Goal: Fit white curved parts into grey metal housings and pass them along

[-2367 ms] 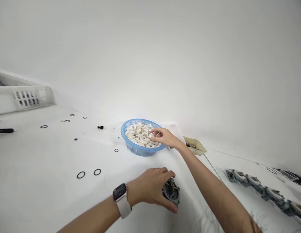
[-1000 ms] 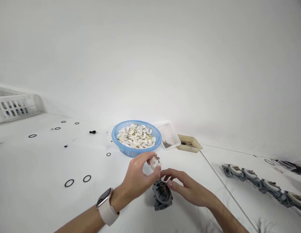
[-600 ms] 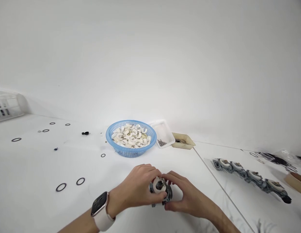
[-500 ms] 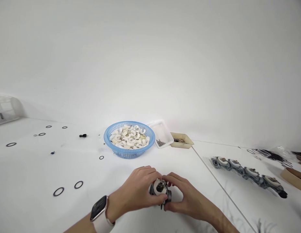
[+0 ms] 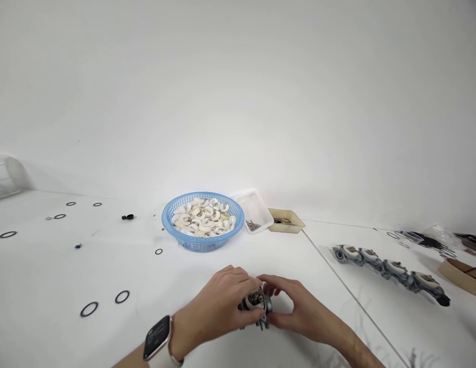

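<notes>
Near the front centre of the table, a small grey metal part (image 5: 256, 301) with a white piece inside is held between both hands. My left hand (image 5: 226, 301), with a watch on its wrist, wraps its fingers and thumb round the left side of the part. From the right, my right hand (image 5: 295, 309) grips the part's other side between curled fingers and thumb. Fingers cover much of the part. Behind the hands stands a blue basket (image 5: 203, 244) filled with white curved pieces (image 5: 205, 217).
A white tray (image 5: 255, 207) with small metal pins and a beige tray (image 5: 293, 222) stand right of the basket. Several joined grey parts (image 5: 391, 271) lie at the right, near a tan container (image 5: 460, 278). Black rings (image 5: 89, 308) are scattered at the left.
The grey part has turned slightly between the hands, and more metal detail shows inside it. The left fingertips have shifted a little to the right over its top. The view has shifted slightly.
</notes>
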Tool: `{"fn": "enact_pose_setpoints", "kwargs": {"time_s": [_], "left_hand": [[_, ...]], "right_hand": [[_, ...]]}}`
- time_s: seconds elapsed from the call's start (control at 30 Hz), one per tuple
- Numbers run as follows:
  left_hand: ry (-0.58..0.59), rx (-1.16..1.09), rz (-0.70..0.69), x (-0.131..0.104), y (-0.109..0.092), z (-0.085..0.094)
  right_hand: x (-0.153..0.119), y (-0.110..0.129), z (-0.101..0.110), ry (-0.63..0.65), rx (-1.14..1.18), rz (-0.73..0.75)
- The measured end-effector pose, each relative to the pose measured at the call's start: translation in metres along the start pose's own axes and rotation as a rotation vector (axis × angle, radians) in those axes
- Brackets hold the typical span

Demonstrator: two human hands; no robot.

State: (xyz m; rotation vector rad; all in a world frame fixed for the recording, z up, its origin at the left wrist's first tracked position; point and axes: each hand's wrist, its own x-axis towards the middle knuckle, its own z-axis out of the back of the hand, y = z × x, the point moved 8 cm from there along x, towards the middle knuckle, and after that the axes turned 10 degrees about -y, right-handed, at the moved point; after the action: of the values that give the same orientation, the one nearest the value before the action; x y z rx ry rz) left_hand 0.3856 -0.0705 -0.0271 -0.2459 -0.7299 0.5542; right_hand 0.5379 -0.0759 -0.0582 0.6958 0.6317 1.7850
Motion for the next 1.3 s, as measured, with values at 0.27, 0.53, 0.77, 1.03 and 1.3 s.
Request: {"fn": "enact_pose_setpoints", "kwargs": {"time_s": [0.27, 0.53, 0.77, 1.03, 1.3], "left_hand": [[-0.003, 0.083, -0.046, -0.001, 0.000, -0.001], [-0.042, 0.141, -0.011, -0.005, 0.006, -0.004], [-0.026, 0.167, 0.020, -0.006, 0.017, -0.014], [0.015, 0.273, -0.056, -0.006, 0.030, -0.031], [0.002, 0.272, -0.062, -0.007, 0.019, -0.023]], "right_hand": [[0.009, 0.000, 0.013, 0.146, -0.068, -0.025], [0.115, -0.018, 0.070, -0.054, -0.408, 0.103], [0.206, -0.035, 0.038, -0.055, -0.698, 0.112], [0.240, -0.062, 0.014, 0.034, -0.889, 0.057], [0.245, -0.070, 0.011, 0.046, -0.897, 0.037]]}}
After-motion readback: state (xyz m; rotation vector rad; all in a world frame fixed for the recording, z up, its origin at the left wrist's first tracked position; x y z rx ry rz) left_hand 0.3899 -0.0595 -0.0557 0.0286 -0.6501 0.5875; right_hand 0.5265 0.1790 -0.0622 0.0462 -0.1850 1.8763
